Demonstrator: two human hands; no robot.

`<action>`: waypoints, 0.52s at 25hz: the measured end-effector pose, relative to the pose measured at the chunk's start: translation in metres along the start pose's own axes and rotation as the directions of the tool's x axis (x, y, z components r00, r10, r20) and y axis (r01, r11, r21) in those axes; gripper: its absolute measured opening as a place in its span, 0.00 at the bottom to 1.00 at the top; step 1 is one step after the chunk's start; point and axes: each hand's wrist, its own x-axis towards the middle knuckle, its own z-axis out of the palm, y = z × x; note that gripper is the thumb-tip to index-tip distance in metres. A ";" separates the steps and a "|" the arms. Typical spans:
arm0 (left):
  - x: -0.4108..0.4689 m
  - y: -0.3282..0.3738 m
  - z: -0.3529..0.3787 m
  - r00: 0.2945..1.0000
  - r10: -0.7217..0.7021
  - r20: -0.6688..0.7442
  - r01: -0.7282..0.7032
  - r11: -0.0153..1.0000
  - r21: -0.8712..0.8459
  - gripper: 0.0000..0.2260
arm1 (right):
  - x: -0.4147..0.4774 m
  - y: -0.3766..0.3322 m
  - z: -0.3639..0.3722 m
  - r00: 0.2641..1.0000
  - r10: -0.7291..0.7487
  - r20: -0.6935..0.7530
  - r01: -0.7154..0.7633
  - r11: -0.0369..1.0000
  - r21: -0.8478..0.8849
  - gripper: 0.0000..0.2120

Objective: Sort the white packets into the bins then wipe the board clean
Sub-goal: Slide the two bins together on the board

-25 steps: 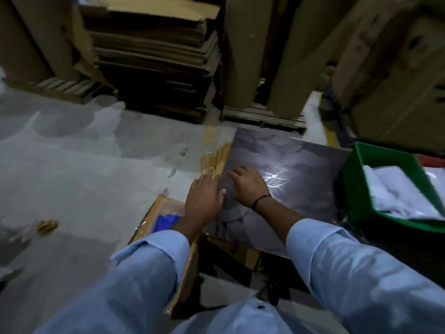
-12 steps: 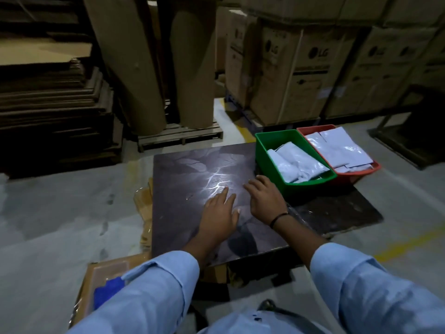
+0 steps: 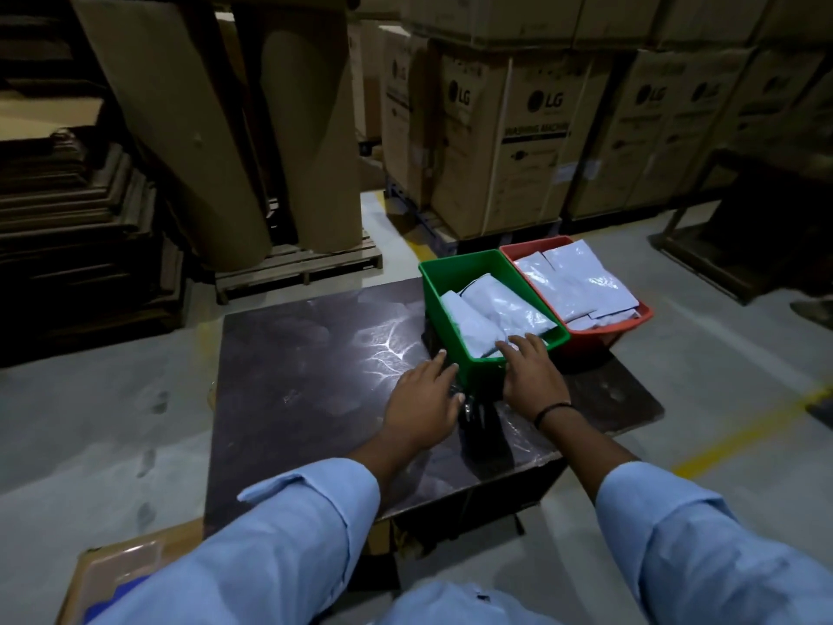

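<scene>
With the left grip [image 3: 423, 399] open flat on the board [image 3: 293, 376] and the right grip [image 3: 534, 376] open, touching the green bin [image 3: 441, 322] just ahead, one should wipe evenly without pushing this bin.

Worker in a light-blue long-sleeved shirt, seen from a head-worn camera in dim warehouse light. The left sleeve [image 3: 288, 539] is loose, plain cloth, its cuff [image 3: 315, 487] folded back in a wide band with one corner jutting out to the left. The right sleeve [image 3: 707, 552] matches it, creased along its length, with its edge also turned back. Each forearm is uncovered from cuff to grip. A thin black band [image 3: 552, 410] circles the wrist just behind the right grip [image 3: 534, 376]. The left grip [image 3: 423, 399] is bare. At the near edge, the shirt front [image 3: 446, 604] shows the same pale blue, with one small dark button [image 3: 482, 596] near its centre.
</scene>
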 end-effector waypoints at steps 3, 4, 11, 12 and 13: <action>0.023 0.033 0.011 0.998 -0.010 0.058 0.007 0.999 0.036 0.26 | 0.005 0.041 0.000 1.000 -0.001 0.004 0.001 1.000 0.002 0.25; 0.030 0.042 0.014 0.997 -0.007 0.073 0.003 0.999 0.053 0.26 | 0.007 0.053 0.000 1.000 -0.008 0.011 0.008 1.000 -0.003 0.25; 0.076 0.083 0.034 0.990 -0.023 0.138 0.001 0.987 0.158 0.29 | 0.029 0.125 -0.003 0.997 -0.057 0.046 0.059 0.998 -0.038 0.21; 0.082 0.085 0.039 0.986 -0.041 0.163 0.011 0.984 0.180 0.31 | 0.033 0.130 -0.002 0.996 -0.065 0.062 0.067 0.997 -0.034 0.20; 0.086 0.085 0.043 0.979 -0.065 0.194 0.026 0.980 0.198 0.33 | 0.036 0.134 0.000 0.994 -0.080 0.070 0.082 0.996 -0.033 0.19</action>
